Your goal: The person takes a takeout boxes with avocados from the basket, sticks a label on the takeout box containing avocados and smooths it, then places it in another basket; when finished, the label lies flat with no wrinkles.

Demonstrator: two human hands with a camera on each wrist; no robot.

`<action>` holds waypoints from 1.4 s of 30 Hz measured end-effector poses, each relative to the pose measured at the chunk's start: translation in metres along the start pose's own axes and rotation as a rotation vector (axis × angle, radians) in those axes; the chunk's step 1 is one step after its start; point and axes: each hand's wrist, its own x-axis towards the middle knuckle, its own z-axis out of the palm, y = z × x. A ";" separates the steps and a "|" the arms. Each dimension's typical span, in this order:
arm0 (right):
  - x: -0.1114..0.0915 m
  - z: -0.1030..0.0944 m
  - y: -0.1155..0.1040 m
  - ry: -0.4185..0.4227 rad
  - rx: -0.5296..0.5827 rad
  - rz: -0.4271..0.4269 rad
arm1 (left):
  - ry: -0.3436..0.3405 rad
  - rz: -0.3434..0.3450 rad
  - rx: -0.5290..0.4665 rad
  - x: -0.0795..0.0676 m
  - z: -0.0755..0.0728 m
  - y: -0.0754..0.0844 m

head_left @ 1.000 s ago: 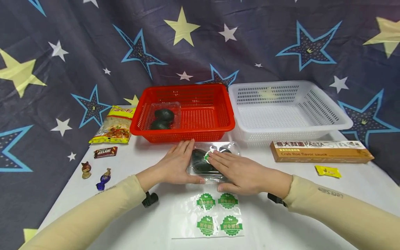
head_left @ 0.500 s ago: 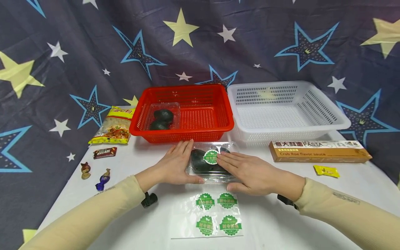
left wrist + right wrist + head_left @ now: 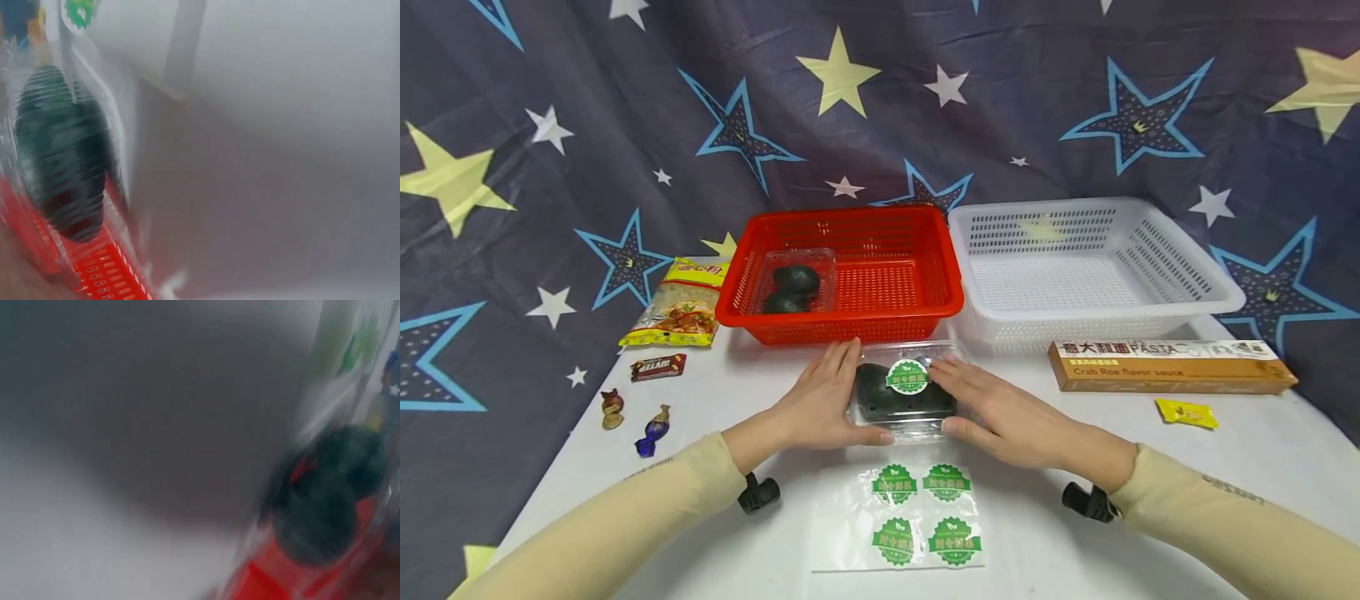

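Observation:
A transparent plastic clamshell box (image 3: 904, 423) lies on the white table, with dark green avocados (image 3: 880, 393) inside. On its lid is a round green-and-white sticker (image 3: 907, 377). My left hand (image 3: 822, 400) rests along the box's left side, fingers straight and pointing away, thumb at the near corner. At the right side is my right hand (image 3: 1011, 414), its extended fingertips over the lid's right part and its thumb by the near edge. The left wrist view shows an avocado (image 3: 62, 156) through the ridged wall; the right wrist view is blurred.
A sheet of green stickers (image 3: 850, 533) lies nearest me. Behind stand a red basket (image 3: 842, 321), holding another avocado box (image 3: 827, 283), and a white basket (image 3: 1097, 312). A pasta box (image 3: 1172, 375) and yellow packet (image 3: 1186, 412) lie right; a food bag (image 3: 677, 304) and wrapped sweets (image 3: 653, 432) left.
My right hand has slid right off the sticker to the box's right side, leaving the sticker fully in sight. The left hand has stayed at the left side.

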 end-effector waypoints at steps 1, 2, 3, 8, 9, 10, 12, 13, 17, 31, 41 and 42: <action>-0.001 0.001 -0.001 0.007 0.053 0.063 | 0.003 -0.007 -0.013 -0.001 0.001 0.000; -0.002 0.002 -0.001 0.015 0.099 0.128 | 0.004 -0.014 -0.024 -0.001 0.001 0.001; -0.002 0.004 -0.002 0.026 0.145 0.193 | 0.004 -0.020 -0.035 -0.002 0.001 0.001; -0.005 0.010 -0.002 0.044 0.421 0.457 | -0.004 -0.053 -0.115 -0.003 -0.002 0.002; -0.005 0.011 -0.003 0.038 0.485 0.487 | -0.005 -0.064 -0.141 -0.003 -0.004 0.001; -0.005 0.012 -0.003 0.033 0.543 0.511 | -0.004 -0.075 -0.167 -0.003 -0.006 0.000; -0.005 0.014 -0.004 0.028 0.649 0.532 | -0.003 -0.095 -0.230 0.000 -0.009 -0.005; -0.006 0.014 -0.004 0.030 0.693 0.536 | -0.001 -0.101 -0.265 0.002 -0.011 -0.007; -0.006 0.018 -0.005 0.046 0.819 0.543 | -0.012 -0.105 -0.431 0.013 -0.013 -0.022; -0.005 0.024 0.000 0.143 0.961 0.532 | -0.103 -0.134 -0.956 0.024 -0.001 -0.040; -0.002 0.022 0.002 0.226 1.208 0.575 | 0.054 -0.333 -1.099 0.009 0.006 -0.007; -0.001 0.020 0.000 0.232 1.235 0.589 | 0.073 -0.352 -1.119 0.008 0.006 -0.005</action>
